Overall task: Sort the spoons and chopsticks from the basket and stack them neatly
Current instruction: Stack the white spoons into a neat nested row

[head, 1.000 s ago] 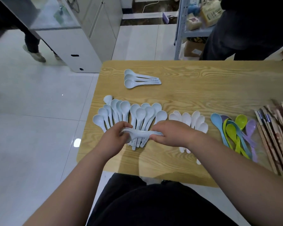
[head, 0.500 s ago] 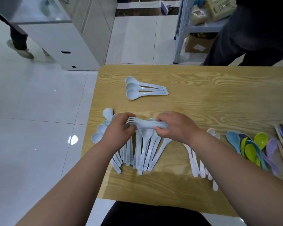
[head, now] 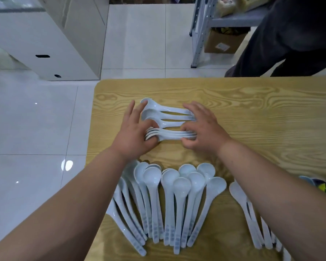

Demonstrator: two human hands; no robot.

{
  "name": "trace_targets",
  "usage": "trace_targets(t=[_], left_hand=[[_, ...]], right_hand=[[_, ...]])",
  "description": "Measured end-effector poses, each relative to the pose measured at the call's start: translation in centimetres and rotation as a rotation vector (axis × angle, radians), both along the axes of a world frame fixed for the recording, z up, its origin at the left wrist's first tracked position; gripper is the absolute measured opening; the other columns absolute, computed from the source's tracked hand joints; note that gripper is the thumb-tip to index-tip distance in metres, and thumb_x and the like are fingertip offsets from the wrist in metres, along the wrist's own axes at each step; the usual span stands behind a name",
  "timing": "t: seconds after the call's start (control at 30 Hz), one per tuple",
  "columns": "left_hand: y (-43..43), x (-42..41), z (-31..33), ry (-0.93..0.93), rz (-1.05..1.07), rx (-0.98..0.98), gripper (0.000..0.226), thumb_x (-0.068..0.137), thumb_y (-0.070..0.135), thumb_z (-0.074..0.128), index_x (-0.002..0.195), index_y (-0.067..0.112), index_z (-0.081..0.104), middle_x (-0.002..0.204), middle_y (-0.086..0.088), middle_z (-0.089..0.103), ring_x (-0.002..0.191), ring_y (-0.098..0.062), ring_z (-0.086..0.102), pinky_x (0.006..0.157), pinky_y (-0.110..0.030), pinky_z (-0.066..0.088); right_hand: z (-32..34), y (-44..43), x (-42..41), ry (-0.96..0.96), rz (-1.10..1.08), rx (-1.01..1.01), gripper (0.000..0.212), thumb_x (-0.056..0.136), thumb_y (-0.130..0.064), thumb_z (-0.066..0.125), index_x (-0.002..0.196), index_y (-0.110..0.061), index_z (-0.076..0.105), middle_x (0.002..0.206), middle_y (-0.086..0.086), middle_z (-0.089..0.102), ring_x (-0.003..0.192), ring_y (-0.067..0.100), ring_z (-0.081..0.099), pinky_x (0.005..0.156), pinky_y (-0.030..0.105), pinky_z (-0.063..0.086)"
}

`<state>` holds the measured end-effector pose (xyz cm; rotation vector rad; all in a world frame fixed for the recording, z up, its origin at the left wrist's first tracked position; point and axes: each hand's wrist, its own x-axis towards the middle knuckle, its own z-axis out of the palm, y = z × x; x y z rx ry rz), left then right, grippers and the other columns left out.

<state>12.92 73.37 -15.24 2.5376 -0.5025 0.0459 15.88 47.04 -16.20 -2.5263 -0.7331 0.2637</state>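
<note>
A nested stack of white spoons [head: 170,135] lies sideways on the wooden table [head: 262,113], held between both hands. My left hand [head: 133,135] grips its bowl end and my right hand [head: 202,131] pinches its handle end. Just beyond it, touching, lies a small group of three white spoons [head: 166,114] with bowls to the left. Nearer me, a fan of several white spoons [head: 169,200] lies with handles toward me. More white spoons [head: 252,221] lie at the lower right, partly under my right forearm.
Coloured spoons [head: 320,185] peek in at the right edge. A person in dark clothes [head: 294,38] stands beyond the far right of the table. A white cabinet [head: 51,40] and a metal shelf with a cardboard box [head: 222,42] stand on the tiled floor.
Both hands carried the nested stack of spoons from above the fanned row forward across the table and brought it down beside the three spoons at the far side.
</note>
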Motion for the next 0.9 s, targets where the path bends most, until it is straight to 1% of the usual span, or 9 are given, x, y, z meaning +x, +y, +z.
trace_targets(t=[0.07,0.13,0.2,0.33,0.47,0.6,0.7,0.8,0.9], left_hand=[[0.6,1.3,-1.2,-0.015,-0.067,0.033,0.032,0.081,0.04,0.066,0.1,0.014,0.07,0.152,-0.029,0.035,0.155,-0.03,0.005,0.12,-0.063,0.013],[1.0,2.4,-2.2,-0.01,-0.125,0.058,0.032,0.083,0.038,0.066,0.106,0.015,0.067,0.155,-0.026,0.031,0.149,-0.049,0.014,0.115,-0.068,0.019],[1.1,3.5,-2.6,-0.018,-0.161,0.039,0.034,0.083,0.036,0.065,0.106,0.011,0.068,0.154,-0.027,0.033,0.146,-0.054,0.016,0.115,-0.067,0.022],[1.0,4.7,-3.2,-0.107,-0.183,0.004,0.033,0.079,0.026,0.072,0.102,0.002,0.069,0.143,-0.032,0.044,0.142,-0.052,0.029,0.116,-0.063,0.022],[1.2,4.6,-4.1,-0.203,-0.164,0.016,0.04,0.077,0.024,0.078,0.11,0.002,0.07,0.138,-0.027,0.051,0.138,-0.05,0.036,0.115,-0.061,0.025],[1.2,4.6,-4.1,-0.274,-0.14,0.048,0.059,0.08,0.026,0.076,0.129,-0.002,0.061,0.138,-0.021,0.054,0.133,-0.043,0.045,0.115,-0.057,0.028],[1.2,4.5,-4.0,-0.295,-0.092,0.039,0.06,0.084,0.031,0.071,0.133,-0.001,0.059,0.137,-0.022,0.054,0.127,-0.04,0.049,0.116,-0.045,0.027],[1.4,4.2,-4.0,-0.301,-0.037,0.022,0.061,0.085,0.037,0.069,0.133,0.002,0.059,0.133,-0.019,0.055,0.12,-0.033,0.053,0.112,-0.037,0.027],[1.3,4.3,-4.0,-0.257,-0.009,-0.025,0.069,0.082,0.033,0.074,0.137,-0.003,0.053,0.135,-0.022,0.05,0.124,-0.033,0.049,0.112,-0.041,0.035]], right_hand=[[-0.7,0.1,0.5,0.001,0.001,0.015,0.028,0.076,-0.041,0.065,0.095,-0.022,0.073,0.156,0.007,0.04,0.15,0.032,0.026,0.118,0.045,0.016],[-1.3,0.1,1.0,-0.045,0.031,0.038,0.031,0.08,-0.041,0.062,0.099,-0.019,0.072,0.153,0.009,0.046,0.145,0.033,0.036,0.118,0.049,0.025],[-1.9,0.1,1.5,-0.13,0.06,0.061,0.032,0.083,-0.04,0.062,0.102,-0.017,0.072,0.147,0.01,0.053,0.137,0.033,0.047,0.112,0.05,0.034],[-2.9,-0.1,2.0,-0.262,0.053,0.102,0.029,0.086,-0.038,0.064,0.104,-0.016,0.074,0.141,0.009,0.058,0.129,0.031,0.055,0.106,0.048,0.038],[-3.4,0.2,1.9,-0.372,0.049,0.106,0.029,0.085,-0.032,0.067,0.108,-0.016,0.075,0.136,0.011,0.062,0.122,0.033,0.059,0.103,0.046,0.042],[-3.3,0.4,1.9,-0.38,0.026,0.082,0.039,0.086,-0.031,0.067,0.124,-0.022,0.072,0.134,0.008,0.062,0.117,0.032,0.06,0.1,0.046,0.043],[-3.4,0.4,2.0,-0.379,0.032,0.052,0.047,0.089,-0.034,0.064,0.134,-0.024,0.065,0.136,0.008,0.061,0.117,0.031,0.059,0.101,0.046,0.042],[-3.6,0.3,2.0,-0.406,0.037,0.027,0.044,0.092,-0.036,0.062,0.134,-0.024,0.065,0.136,0.007,0.061,0.117,0.03,0.059,0.102,0.047,0.04],[-3.7,0.3,1.9,-0.426,0.012,0.042,0.04,0.094,-0.036,0.063,0.131,-0.022,0.067,0.13,0.006,0.064,0.115,0.029,0.061,0.102,0.047,0.04]])
